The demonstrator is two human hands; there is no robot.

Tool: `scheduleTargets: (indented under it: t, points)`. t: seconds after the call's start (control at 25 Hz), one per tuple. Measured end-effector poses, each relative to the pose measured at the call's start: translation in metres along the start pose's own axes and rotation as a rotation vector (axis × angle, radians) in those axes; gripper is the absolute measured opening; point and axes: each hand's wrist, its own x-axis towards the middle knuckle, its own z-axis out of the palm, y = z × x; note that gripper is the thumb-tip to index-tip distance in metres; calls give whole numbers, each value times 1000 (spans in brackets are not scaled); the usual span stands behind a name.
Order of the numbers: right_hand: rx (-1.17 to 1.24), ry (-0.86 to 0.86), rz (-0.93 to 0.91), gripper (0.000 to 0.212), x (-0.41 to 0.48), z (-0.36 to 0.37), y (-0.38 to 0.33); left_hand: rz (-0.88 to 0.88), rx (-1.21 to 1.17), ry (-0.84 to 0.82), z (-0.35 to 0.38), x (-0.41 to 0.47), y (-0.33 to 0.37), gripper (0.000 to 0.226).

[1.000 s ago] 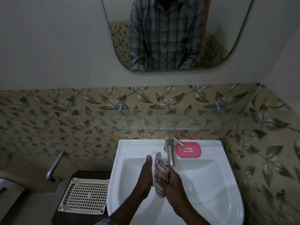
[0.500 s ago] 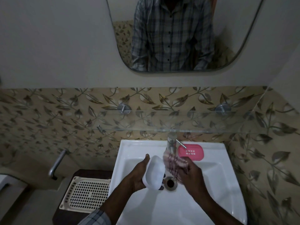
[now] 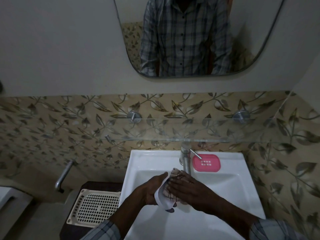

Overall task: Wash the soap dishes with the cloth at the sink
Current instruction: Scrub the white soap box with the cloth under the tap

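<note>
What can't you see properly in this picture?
All in the head view:
- White soap dish: mostly covered by the left hand, the right hand and the cloth, so its inside is hidden.
- Bottom of the sink: the middle is hidden under both hands.
- Water from the tap: too dim to tell if it runs.
- Near edge of the sink: cut off by the bottom of the picture.
</note>
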Motion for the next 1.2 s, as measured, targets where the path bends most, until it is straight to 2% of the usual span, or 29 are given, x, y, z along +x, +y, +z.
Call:
scheduleTargets:
  t: [0.12, 0.16, 0.2, 0.32, 0.36, 0.44, 0.52, 0.6, 0.64, 0.72, 0.8, 0.88, 0.92, 1.0, 1.08, 1.16, 1.2]
  points:
    - [-9, 155, 236, 40, 12, 12, -14, 137, 58, 113, 5, 4, 9, 57]
    - [42, 200, 290, 32, 21, 9, -20, 157, 88, 162, 8, 6, 11, 57]
    - [103, 199, 353, 22, 29, 6, -26, 163, 113, 214, 11, 8, 14, 58]
    - [344, 16, 656, 40, 41, 0, -48, 209, 136, 434, 21, 14, 10, 58]
    - [509, -33, 814, 37, 45, -3, -57, 240, 122, 506, 22, 15, 7, 55]
    - [933, -36, 1147, 22, 55, -17, -62, 371, 149, 543, 25, 16, -5, 62]
    - [1364, 113, 1400, 21, 61, -27, -53, 636, 226, 548, 26, 17, -20, 69]
    - [1668, 275, 1506, 23, 69, -38, -38, 905, 249, 499, 27, 16, -29, 70]
    - [1762, 367, 1509, 25, 73, -44, -30, 996, 237, 449, 28, 15, -31, 72]
    - [1851, 504, 1468, 25, 82, -54, -20, 1027, 148, 330, 30, 13, -36, 94]
    - [1871, 495, 1367, 22, 82, -63, -17, 1007, 128, 272, 27, 11, -33, 106]
    - [1749, 381, 1266, 24, 76, -64, -24, 978, 217, 278, 29, 10, -28, 105]
    - [1611, 330, 1244, 32, 70, -60, -27, 922, 234, 281, 30, 9, -27, 104]
    - [1299, 284, 1213, 42, 56, -52, -26, 759, 114, 282, 27, 10, -25, 91]
    - [1072, 214, 993, 38, 44, -50, -26, 542, -86, 228, 13, 3, -15, 86]
    - [751, 106, 712, 37, 38, -46, -29, 222, -279, 116, 6, -8, 6, 100]
    - [593, 94, 576, 37, 35, -39, -32, 114, -308, 46, 5, -18, 12, 99]
